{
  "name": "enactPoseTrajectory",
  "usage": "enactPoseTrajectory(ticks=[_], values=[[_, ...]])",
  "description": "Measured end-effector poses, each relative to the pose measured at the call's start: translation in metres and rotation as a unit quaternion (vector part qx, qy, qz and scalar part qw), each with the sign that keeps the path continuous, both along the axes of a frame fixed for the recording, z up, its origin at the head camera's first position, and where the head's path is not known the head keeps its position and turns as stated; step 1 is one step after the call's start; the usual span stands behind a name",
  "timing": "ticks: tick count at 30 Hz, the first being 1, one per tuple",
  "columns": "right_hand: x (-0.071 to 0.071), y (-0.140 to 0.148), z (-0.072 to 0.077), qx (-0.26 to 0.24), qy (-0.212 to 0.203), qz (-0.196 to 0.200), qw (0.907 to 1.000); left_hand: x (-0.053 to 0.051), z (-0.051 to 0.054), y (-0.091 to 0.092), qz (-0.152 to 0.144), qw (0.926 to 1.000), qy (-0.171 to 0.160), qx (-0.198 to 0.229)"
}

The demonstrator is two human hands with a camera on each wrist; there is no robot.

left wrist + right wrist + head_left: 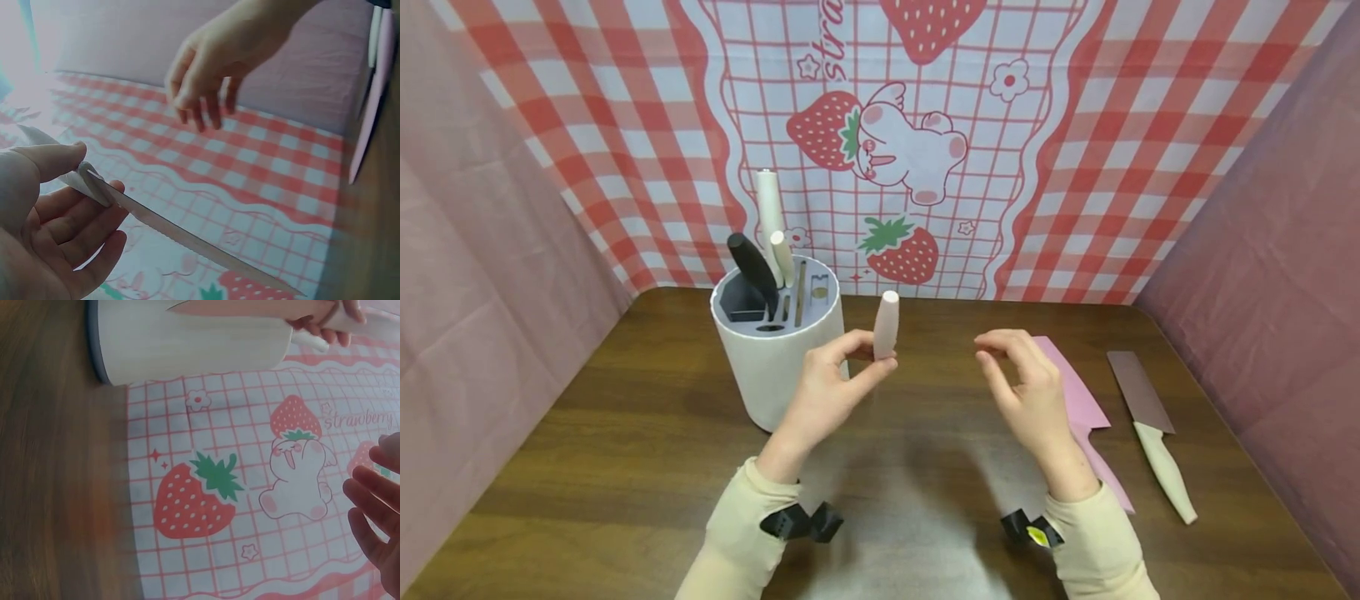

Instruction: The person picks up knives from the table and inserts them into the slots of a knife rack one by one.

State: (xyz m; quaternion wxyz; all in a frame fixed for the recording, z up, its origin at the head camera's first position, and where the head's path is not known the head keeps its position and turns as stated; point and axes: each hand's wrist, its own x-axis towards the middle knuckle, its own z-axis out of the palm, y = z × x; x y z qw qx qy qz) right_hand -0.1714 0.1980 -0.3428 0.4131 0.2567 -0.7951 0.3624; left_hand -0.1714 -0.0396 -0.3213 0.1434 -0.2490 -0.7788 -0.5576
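- Knife (886, 327): held above the table (625, 467), handle upward, just right of the white knife block (752, 375).
- Left hand (831, 383): thumb and fingers pinching the knife's handle near the blade.
- Right hand (1032, 392): fingers released, loosely bent, near the pink cleaver (1080, 392).

Brown wood-grain table (625, 417), white knife holder (752, 371), pink cleaver (1081, 398), cream-handled knife (1161, 467)
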Motion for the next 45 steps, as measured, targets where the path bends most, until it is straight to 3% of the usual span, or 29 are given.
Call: enactPoseTrajectory(ticks=[11, 18, 26, 31, 39, 45], values=[[-0.002, 0.001, -0.005, 0.017, -0.021, -0.016, 0.9995, 0.007, 0.025, -0.027, 0.031, 0.9964, 0.073, 0.031], [-0.003, 0.001, -0.005, 0.019, -0.022, -0.014, 0.9995, 0.012, 0.041, -0.039, 0.033, 0.9918, 0.107, 0.061], [-0.004, 0.002, -0.007, 0.028, -0.027, -0.014, 0.9991, 0.013, 0.054, -0.049, 0.068, 0.9811, 0.169, 0.066], [-0.004, 0.002, -0.007, 0.039, -0.041, -0.021, 0.9982, 0.015, 0.062, -0.053, 0.073, 0.9758, 0.183, 0.095], [-0.004, 0.002, -0.007, 0.047, -0.042, -0.021, 0.9978, 0.016, 0.071, -0.058, 0.11, 0.9649, 0.214, 0.106], [-0.004, 0.002, -0.008, 0.048, -0.052, -0.019, 0.9973, 0.017, 0.077, -0.063, 0.121, 0.9609, 0.219, 0.119]])
